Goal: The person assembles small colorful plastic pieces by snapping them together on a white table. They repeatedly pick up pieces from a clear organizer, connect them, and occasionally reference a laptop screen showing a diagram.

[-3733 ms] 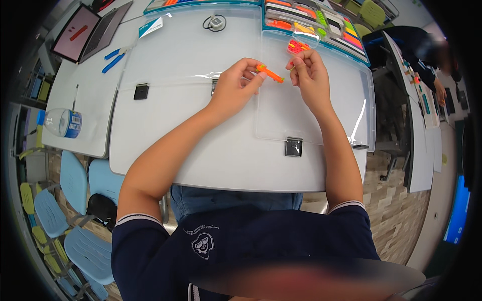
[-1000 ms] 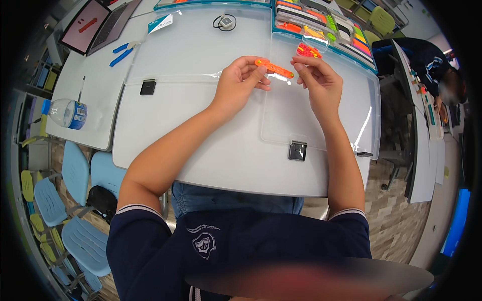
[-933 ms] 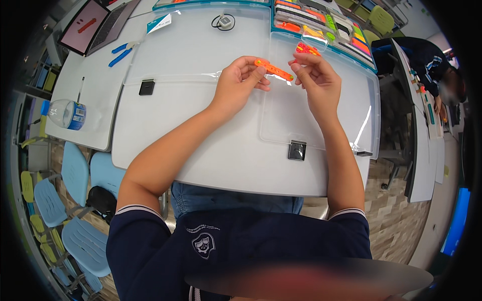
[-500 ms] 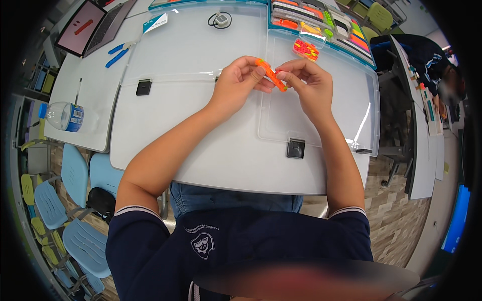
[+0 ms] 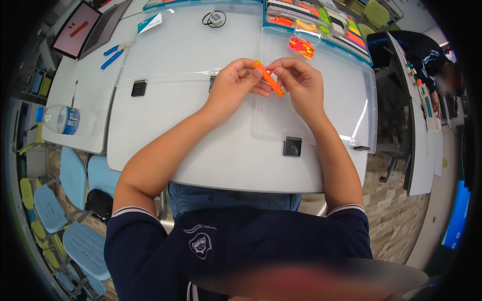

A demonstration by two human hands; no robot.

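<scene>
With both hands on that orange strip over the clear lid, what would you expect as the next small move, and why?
Probably a small press or twist of the fingertips to seat the green bit at the strip's near end. The left hand pinches the far end of the orange strip, the right hand pinches the near end, and the strip is held tilted just above the clear lid, so both hands are set for fine fitting.

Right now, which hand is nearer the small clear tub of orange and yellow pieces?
Right. The right hand is just below the tub; the left hand is farther off to its lower left.
</scene>
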